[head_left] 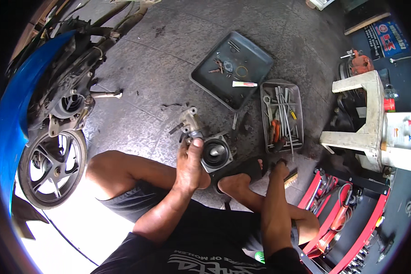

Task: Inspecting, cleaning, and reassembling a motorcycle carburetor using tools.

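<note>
My left hand grips a grey metal engine part with a tubular body, thumb on its near end. Just right of it, a square housing with a round dark bore rests by my sandalled foot. My right hand is low beside a plastic tray of wrenches, screwdrivers and orange-handled tools; its fingertips are dark and hard to make out. A bristle brush lies under it. Beyond, a dark tray holds small parts, a ring and a white tube.
A partly dismantled blue motorcycle with its wheel stands at the left. At right are a dirty white stool, an orange machine, a white container and a red-edged tool cart near my right leg.
</note>
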The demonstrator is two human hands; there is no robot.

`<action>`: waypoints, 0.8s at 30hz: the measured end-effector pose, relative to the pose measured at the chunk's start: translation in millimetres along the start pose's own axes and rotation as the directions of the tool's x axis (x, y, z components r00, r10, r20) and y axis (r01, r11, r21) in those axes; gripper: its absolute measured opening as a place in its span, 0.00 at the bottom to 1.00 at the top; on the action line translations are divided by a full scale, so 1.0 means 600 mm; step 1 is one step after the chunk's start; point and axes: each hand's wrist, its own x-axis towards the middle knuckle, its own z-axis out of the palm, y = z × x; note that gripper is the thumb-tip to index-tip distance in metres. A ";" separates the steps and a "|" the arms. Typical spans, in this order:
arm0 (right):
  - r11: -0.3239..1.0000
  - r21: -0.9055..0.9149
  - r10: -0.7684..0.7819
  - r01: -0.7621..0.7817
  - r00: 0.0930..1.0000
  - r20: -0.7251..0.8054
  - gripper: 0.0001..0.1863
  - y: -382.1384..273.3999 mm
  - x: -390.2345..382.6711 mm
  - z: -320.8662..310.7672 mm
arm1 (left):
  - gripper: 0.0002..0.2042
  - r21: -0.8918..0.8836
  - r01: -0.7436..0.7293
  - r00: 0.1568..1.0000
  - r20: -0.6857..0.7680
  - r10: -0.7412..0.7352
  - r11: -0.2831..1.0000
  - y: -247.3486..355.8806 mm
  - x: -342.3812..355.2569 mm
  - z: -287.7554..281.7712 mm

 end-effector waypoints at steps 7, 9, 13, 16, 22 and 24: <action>0.912 0.402 -0.300 -0.077 0.543 0.784 0.22 -0.133 -0.299 -0.075 | 0.46 0.127 -0.004 1.000 -0.014 0.006 0.992 0.020 -0.009 0.021; 0.878 0.380 -0.240 -0.292 0.419 0.875 0.25 -0.154 -0.356 -0.097 | 0.45 0.109 -0.026 0.998 -0.052 0.032 0.994 0.028 -0.020 0.034; 0.839 0.310 -0.313 -0.448 0.068 0.947 0.34 -0.176 -0.439 -0.110 | 0.45 0.197 -0.064 0.996 -0.053 0.076 0.978 0.035 -0.024 0.024; 0.849 0.267 -0.286 -0.456 0.027 0.958 0.34 -0.181 -0.455 -0.125 | 0.46 0.312 -0.081 0.995 -0.029 0.095 0.947 0.024 -0.027 0.018; 0.900 0.423 -0.436 0.108 0.176 0.883 0.35 -0.165 -0.469 -0.126 | 0.41 0.543 -0.123 0.984 -0.044 0.174 0.831 0.032 -0.035 0.019; 0.904 0.400 -0.423 0.151 0.190 0.886 0.35 -0.165 -0.473 -0.129 | 0.41 0.559 -0.187 0.975 0.006 0.222 0.807 0.046 -0.042 0.033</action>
